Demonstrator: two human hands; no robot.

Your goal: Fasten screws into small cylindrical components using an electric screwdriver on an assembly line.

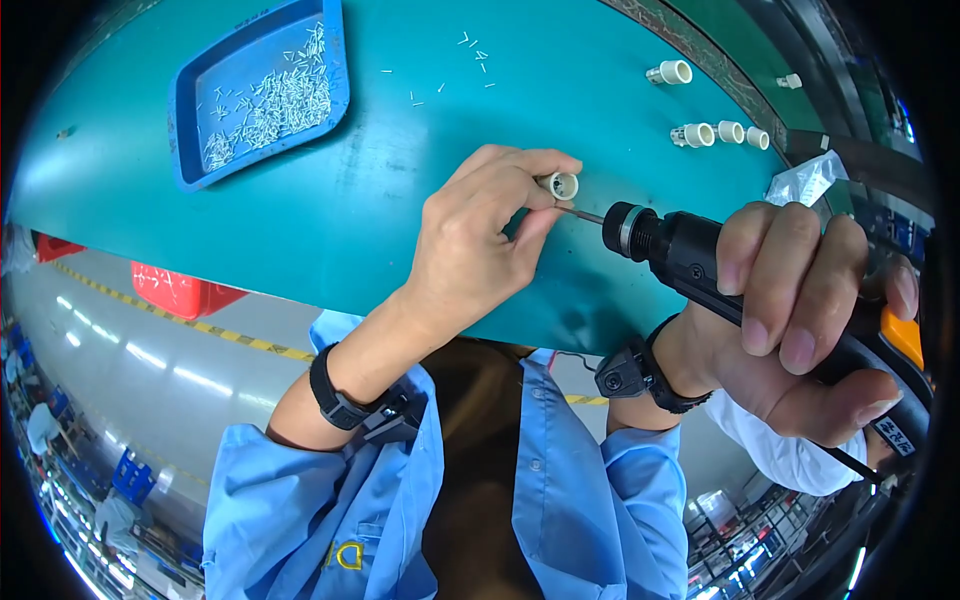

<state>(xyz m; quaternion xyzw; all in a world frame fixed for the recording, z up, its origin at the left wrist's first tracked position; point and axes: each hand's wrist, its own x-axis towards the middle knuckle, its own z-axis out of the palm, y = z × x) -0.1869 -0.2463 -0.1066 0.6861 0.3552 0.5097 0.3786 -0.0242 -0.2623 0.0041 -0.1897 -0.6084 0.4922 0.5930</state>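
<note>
Beyond the left hand, across the green desk, lies a blue tray. The right hand grips a black driver, its bit at the cream socket the left hand pinches; work on it seems underway. Farther right, other sockets lie, doneness unclear; many metal pins sit unused.

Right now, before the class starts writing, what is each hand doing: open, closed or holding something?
Left hand: closed, pinching a cream cylinder in its fingertips.
Right hand: closed around a black screwdriver.
</note>
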